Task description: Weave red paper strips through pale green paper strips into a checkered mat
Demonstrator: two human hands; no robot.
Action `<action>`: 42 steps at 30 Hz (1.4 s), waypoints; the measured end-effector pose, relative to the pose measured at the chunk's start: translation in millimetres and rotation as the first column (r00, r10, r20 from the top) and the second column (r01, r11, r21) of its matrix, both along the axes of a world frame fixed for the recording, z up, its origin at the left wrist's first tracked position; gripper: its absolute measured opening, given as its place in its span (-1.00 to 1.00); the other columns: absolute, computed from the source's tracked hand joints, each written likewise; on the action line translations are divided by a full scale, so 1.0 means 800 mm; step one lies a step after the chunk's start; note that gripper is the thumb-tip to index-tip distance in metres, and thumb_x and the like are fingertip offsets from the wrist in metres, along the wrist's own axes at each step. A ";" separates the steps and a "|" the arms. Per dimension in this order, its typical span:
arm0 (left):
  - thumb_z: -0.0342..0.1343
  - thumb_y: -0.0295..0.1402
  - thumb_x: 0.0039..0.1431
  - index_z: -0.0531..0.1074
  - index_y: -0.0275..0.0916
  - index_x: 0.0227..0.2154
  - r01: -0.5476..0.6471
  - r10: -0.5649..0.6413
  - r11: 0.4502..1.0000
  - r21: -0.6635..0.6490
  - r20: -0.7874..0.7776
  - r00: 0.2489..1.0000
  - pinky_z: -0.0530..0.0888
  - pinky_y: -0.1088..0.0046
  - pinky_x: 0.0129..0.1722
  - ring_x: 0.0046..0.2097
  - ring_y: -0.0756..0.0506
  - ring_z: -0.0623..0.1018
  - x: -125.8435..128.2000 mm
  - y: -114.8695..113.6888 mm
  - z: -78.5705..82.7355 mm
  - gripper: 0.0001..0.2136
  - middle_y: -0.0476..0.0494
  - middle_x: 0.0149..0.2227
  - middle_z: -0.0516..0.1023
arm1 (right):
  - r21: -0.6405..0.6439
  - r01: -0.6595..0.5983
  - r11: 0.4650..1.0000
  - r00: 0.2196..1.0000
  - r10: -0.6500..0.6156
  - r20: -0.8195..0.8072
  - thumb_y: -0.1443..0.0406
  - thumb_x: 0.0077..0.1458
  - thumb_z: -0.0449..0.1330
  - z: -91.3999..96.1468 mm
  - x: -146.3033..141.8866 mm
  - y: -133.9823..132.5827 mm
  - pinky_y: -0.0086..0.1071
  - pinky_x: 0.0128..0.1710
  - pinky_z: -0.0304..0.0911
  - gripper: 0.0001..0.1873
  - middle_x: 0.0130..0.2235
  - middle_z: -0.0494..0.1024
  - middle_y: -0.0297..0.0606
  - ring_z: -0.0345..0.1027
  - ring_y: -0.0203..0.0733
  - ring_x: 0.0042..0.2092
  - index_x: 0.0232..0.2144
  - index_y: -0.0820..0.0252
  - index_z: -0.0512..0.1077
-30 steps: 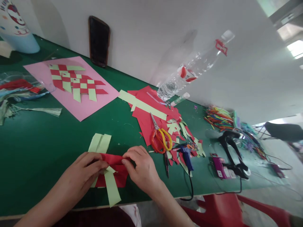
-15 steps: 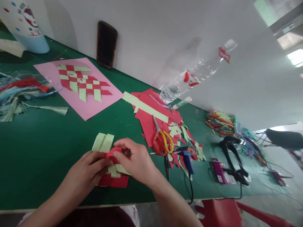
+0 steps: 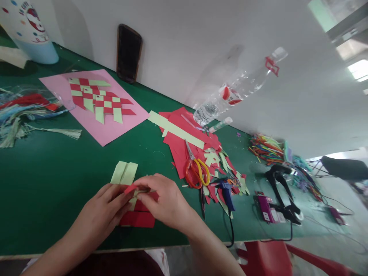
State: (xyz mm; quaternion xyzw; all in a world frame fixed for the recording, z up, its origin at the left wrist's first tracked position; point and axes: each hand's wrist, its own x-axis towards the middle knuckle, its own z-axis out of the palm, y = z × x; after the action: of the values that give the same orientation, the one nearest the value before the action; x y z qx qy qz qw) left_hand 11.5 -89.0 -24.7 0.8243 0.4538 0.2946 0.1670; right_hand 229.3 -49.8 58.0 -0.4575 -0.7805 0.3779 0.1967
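Observation:
Red and pale green paper strips lie crossed at the table's front, partly under my fingers. Two pale green strips [image 3: 124, 172] stick out beyond my hands, and a red strip [image 3: 137, 219] shows below them. My left hand [image 3: 107, 207] presses on the crossing, its fingers together over the strips. With thumb and fingertips my right hand [image 3: 161, 199] pinches a paper strip at the crossing. A lifted red strip end [image 3: 130, 188] shows between the two hands. How the strips pass over and under each other there is hidden.
Behind my hands lies a pink sheet [image 3: 103, 132] with woven paper fish. To the right are scissors [image 3: 198, 172], paper scraps [image 3: 175, 147] and a glue gun [image 3: 227, 195]. A plastic bottle [image 3: 230, 96] and a phone [image 3: 128, 53] lean on the wall. Tassels [image 3: 28, 115] lie left.
My right hand has shifted slightly and turned its fingers down over the crossing. The raised red end has moved a little left, and more red strip shows below the right hand.

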 end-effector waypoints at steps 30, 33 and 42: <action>0.31 -0.21 0.15 0.34 -0.13 0.02 0.043 -0.042 0.999 -0.002 0.056 0.998 0.65 0.04 -0.06 0.07 -0.37 0.65 -0.002 -0.017 -0.015 -0.58 -0.36 0.12 0.58 | 0.315 0.328 0.891 0.940 -0.339 -0.019 0.26 0.50 0.03 -0.053 0.044 0.015 -0.18 0.08 0.46 -0.69 0.00 0.64 -0.05 0.52 -0.04 0.08 0.08 0.15 0.53; 0.28 -0.28 0.16 0.33 -0.15 0.06 0.062 -0.062 0.998 0.010 0.022 0.998 0.64 0.03 -0.05 0.07 -0.37 0.65 -0.003 -0.018 -0.017 -0.58 -0.39 0.11 0.58 | 0.323 0.235 0.917 0.966 -0.258 0.029 0.23 0.48 0.12 -0.047 0.049 -0.004 -0.14 0.06 0.46 -0.75 -0.06 0.66 -0.09 0.52 -0.02 0.03 0.05 0.14 0.54; 0.17 -0.17 0.31 0.34 -0.18 0.08 0.011 -0.010 0.998 0.060 -0.019 1.000 0.65 0.08 -0.06 0.04 -0.33 0.67 0.001 -0.019 -0.015 -0.64 -0.35 0.05 0.62 | 0.209 0.093 0.973 0.930 -0.160 0.332 0.28 0.21 0.44 -0.051 0.037 -0.030 -0.05 0.07 0.41 -0.77 -0.01 0.57 -0.13 0.37 0.07 0.06 -0.09 0.13 0.58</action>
State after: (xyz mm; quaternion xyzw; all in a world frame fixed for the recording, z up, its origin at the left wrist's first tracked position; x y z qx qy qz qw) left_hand 12.1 -104.0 -36.9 0.8340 0.4419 0.2995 0.1395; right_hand 258.9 -73.9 17.5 -0.5456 -0.8040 0.2017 0.1232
